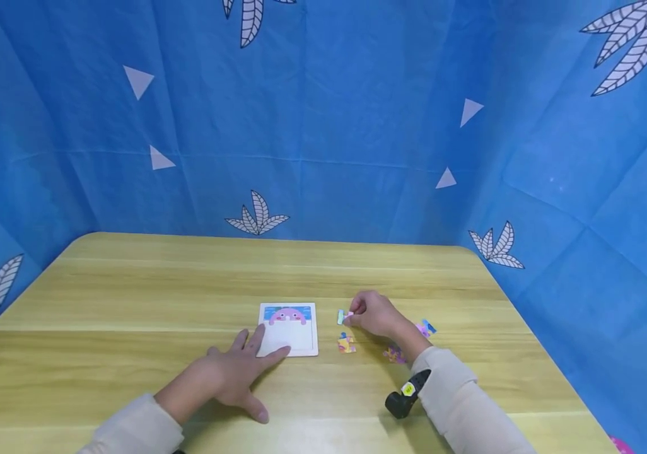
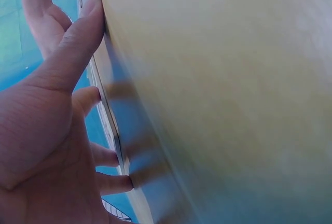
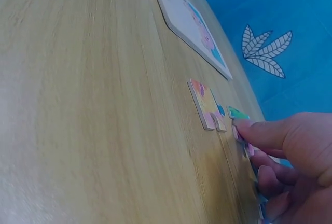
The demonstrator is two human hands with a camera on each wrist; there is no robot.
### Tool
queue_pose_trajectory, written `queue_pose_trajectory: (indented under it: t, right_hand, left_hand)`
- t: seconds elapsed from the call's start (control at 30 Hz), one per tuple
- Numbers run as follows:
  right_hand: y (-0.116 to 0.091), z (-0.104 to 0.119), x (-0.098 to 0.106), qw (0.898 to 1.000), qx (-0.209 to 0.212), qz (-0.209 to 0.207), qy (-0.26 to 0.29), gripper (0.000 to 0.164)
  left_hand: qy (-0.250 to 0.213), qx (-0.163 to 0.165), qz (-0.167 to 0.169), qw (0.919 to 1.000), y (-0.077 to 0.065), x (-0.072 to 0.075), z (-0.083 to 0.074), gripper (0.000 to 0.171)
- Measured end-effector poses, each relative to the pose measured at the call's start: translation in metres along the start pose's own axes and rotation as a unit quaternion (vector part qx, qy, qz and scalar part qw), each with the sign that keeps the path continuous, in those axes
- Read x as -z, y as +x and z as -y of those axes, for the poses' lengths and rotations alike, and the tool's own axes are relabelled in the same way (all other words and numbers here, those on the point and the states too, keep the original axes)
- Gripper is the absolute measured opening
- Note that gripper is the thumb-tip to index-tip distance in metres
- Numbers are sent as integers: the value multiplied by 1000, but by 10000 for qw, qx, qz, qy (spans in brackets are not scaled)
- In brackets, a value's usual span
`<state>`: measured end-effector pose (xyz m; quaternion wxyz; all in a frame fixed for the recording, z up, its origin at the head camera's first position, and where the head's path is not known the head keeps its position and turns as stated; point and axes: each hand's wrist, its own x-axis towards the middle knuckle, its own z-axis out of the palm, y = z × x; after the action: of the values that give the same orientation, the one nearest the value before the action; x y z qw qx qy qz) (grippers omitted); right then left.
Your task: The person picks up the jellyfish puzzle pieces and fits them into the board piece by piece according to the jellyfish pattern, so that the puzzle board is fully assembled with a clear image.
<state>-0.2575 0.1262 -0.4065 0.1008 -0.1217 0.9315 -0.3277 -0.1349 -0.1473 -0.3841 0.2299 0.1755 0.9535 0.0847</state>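
A small, flat green-and-pink jigsaw piece (image 1: pixel 341 317) sits on the pale wood-grain tabletop (image 1: pixel 159 296), right of the square white puzzle board (image 1: pixel 295 340) and well in from the tabletop's right edge. The right hand (image 1: pixel 377 313) pinches it between thumb and fingertips; the left hand (image 1: pixel 235 378) is spread wide, fingertips on the board's near-left part.

The piece should be light and stiff, wood or thick card, I cannot tell which. Its slim edges give little to grip, so opposite sides suit a pinch best; knobs like those on the notched yellow-and-pink piece (image 3: pixel 203 105), nearer the tabletop's near edge, could chip if levered. The printed face may be slightly slippery.
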Motion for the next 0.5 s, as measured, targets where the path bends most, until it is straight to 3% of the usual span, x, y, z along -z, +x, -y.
queue_pose_trajectory:
  t: [0.5]
  right_hand:
    - [1,6,-7,9980,361,-229,459,11]
  left_hand:
    - [-47,50,81,9999,2,0,1,107]
